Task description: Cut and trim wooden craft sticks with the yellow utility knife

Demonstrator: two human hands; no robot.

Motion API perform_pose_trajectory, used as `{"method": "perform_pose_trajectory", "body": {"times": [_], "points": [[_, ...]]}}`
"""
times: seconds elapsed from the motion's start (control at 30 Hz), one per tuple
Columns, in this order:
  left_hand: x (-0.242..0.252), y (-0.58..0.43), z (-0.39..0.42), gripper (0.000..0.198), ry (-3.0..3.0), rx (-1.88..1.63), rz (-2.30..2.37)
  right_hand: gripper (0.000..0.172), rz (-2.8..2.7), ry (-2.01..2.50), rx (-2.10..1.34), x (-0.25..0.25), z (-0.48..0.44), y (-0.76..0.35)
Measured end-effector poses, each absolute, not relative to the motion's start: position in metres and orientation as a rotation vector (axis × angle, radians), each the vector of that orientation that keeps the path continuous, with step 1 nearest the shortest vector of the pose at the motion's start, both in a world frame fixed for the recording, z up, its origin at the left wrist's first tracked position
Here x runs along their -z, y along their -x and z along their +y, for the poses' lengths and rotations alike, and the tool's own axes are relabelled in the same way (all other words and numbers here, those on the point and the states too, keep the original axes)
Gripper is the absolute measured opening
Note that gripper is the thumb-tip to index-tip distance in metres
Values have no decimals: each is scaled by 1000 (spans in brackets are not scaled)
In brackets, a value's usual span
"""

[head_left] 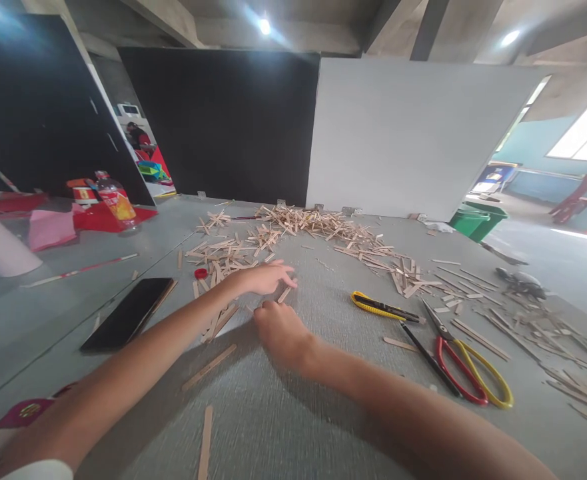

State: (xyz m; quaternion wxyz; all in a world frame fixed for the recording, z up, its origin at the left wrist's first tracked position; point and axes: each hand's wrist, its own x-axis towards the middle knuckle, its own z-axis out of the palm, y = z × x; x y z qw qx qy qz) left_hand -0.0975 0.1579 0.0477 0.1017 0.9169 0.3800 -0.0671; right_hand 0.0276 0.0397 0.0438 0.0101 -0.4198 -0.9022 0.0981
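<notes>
My left hand (268, 277) reaches over the grey table at the near edge of a spread of wooden sticks (230, 257), its fingers pointing right with the index finger stretched out. A short wooden stick (284, 294) lies just below its fingertips. Just nearer to me is my right hand (279, 330), its fingers curled down close to the table; what they hold, if anything, is hidden. To the left of the hands lie more sticks (220, 325) and a loose stick (209, 367). Another stick (205, 443) lies closer to me.
A black phone (129, 313) lies left, with a drink bottle (116, 200) beyond. To the right are a yellow cutter (383, 307), red-and-yellow scissors (466, 360) and thin wood strips (480, 337). Black and white panels (413, 133) stand behind. A person (136, 135) is far off.
</notes>
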Motion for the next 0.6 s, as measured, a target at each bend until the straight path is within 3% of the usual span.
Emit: {"method": "perform_pose_trajectory", "body": {"times": [0.27, 0.6], "points": [[-45, 119, 169, 33, -2633, 56, 1602, 24, -2762, 1379, -265, -40, 50, -53], [-35, 99, 163, 32, -2596, 59, 1588, 24, -2819, 1297, -184, -32, 55, -61]]}}
